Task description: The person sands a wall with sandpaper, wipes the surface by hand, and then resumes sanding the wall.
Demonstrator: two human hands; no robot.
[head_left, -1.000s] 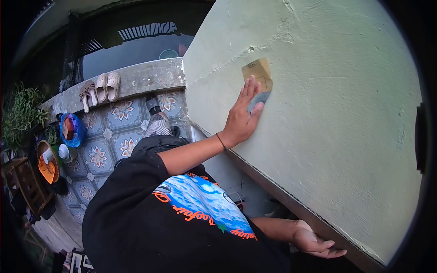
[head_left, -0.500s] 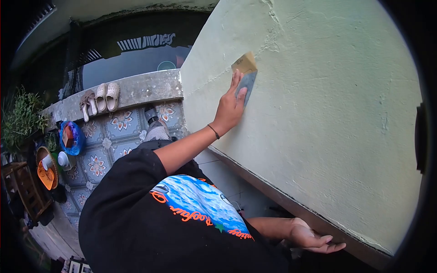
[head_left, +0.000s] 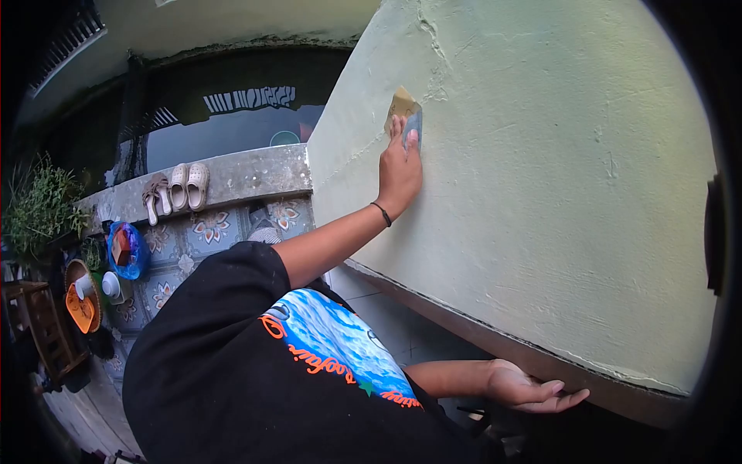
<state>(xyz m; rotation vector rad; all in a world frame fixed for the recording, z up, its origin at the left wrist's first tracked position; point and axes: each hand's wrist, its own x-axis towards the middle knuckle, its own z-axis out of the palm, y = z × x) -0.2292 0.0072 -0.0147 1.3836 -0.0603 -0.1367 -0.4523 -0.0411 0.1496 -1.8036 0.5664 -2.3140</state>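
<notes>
My left hand (head_left: 400, 170), with a dark band at its wrist, holds a folded sheet of sandpaper (head_left: 402, 104) flat against the pale green wall (head_left: 525, 193). The sheet shows a tan side and a grey side; the fingers and thumb cover its lower part. Just above and right of it runs a rough crack (head_left: 434, 46) in the plaster. Lower right, my right hand (head_left: 529, 388) is palm up with loosely curled, parted fingers and nothing in it, beside the wall's brown lower edge (head_left: 464, 313).
Slippers (head_left: 157, 197) and beige clogs (head_left: 189, 187) stand on a concrete ledge (head_left: 255, 172), with dark water (head_left: 209, 131) beyond. On the patterned tiles are a blue bag (head_left: 137, 251), a white container (head_left: 113, 288) and a basket with an orange item (head_left: 80, 309). Plants (head_left: 39, 205) grow at far left.
My view has tilted a little. The left hand has shifted slightly up the wall with the sandpaper, closer to the crack, and its wrist has turned more upright. The right hand keeps its pose.
</notes>
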